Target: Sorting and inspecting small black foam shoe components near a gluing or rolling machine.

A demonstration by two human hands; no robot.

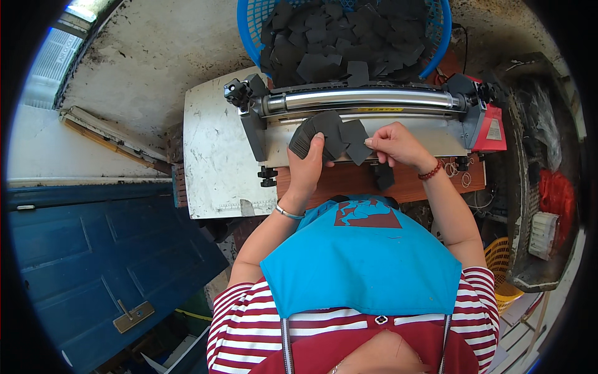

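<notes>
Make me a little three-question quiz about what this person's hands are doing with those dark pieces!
1. True or false: the left hand grips a fanned stack of dark grey flat foam pieces.
2. Which hand pinches one dark grey foam piece by its edge?
A. left
B. right
3. Fill in: the round blue plastic basket behind the shiny metal roller machine holds many ___ pieces.

Key: 1 true; 2 B, the right hand; 3 dark grey.

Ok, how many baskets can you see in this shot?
2: a blue plastic basket full of black foam pieces behind the roller machine, and a yellow basket at the lower right, partly hidden by the person's arm.
</notes>
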